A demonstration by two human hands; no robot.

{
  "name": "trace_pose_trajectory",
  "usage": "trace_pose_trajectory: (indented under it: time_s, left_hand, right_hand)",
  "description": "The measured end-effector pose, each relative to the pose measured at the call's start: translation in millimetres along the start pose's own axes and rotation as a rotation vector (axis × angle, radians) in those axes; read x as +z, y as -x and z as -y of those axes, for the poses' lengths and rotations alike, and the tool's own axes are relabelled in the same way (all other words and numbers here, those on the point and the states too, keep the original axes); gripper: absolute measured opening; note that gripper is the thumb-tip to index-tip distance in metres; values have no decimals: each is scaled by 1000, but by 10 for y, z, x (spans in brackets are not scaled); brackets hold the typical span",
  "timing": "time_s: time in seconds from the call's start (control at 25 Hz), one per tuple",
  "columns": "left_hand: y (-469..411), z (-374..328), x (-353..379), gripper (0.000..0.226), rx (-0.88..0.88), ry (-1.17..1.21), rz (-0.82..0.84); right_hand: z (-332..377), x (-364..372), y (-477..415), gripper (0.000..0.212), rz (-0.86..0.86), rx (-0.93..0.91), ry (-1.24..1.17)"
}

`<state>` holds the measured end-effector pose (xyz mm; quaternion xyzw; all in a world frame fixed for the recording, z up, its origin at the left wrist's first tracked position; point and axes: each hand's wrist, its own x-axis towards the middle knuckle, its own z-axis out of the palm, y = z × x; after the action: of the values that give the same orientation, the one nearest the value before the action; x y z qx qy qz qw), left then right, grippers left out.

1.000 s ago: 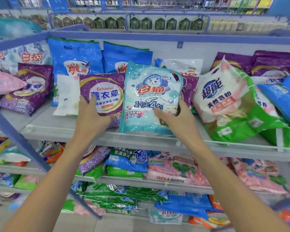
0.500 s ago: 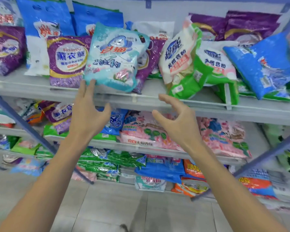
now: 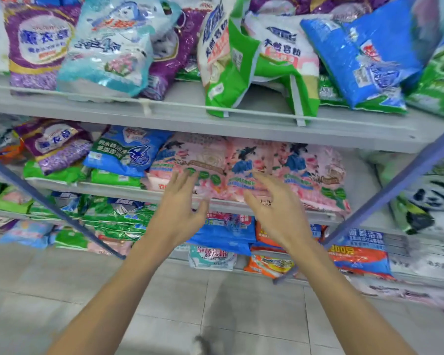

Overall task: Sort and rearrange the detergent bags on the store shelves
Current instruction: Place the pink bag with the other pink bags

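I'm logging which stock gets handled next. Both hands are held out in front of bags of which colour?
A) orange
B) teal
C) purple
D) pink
D: the left hand and the right hand, fingers spread and holding nothing, hover in front of the pink bags on the second shelf down.

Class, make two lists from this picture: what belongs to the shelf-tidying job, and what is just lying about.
Job: left hand and right hand, both open near the pink bags; teal bag, purple bag, green bag on the shelf above.
Lying about: floor tiles, blue brace, panda pack.
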<state>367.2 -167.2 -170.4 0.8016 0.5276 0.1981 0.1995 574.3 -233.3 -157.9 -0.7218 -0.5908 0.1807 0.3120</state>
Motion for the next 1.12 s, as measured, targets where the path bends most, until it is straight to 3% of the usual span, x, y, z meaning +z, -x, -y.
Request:
trace_pose_trajectory:
  time_s: [0.24,0.44,0.52,0.64,0.76,0.92,1.04,1.12]
  left_hand:
    - [-596,-207,985,63,59,23,166]
    - [-985,-767,1373,55,3,247,114]
    - [-1119,-1014,1538,61,-87,462,220]
    - [-1272,-1204,1730,95,-355,807,357]
    - [-1444,-1123,1841,121,-454,896,389]
    - [-1446,-1034,1876,122,-475,1025,314]
    - [-1465,-959,1786,82,-453,1129,240]
    - [-1502,-888,1612,74,-423,1216,203]
  right_hand:
    - [-934,-126,-299,47,-100,95,154]
    - [-1565,-372,-689,37,-217,280,150]
    - [-1858,-402,-826,51,-177,480,123]
    - [-2075,-371,-923,83,-121,694,-9]
    - [-2154,-333,-1021,102,-197,798,-234]
    - [-2231,-412,-1075,58,-245,761,-759]
    - [-2180,-363,-1048,45,-228,582,-997]
    - [-2075,-391,-1089,44,-181,499,-1077]
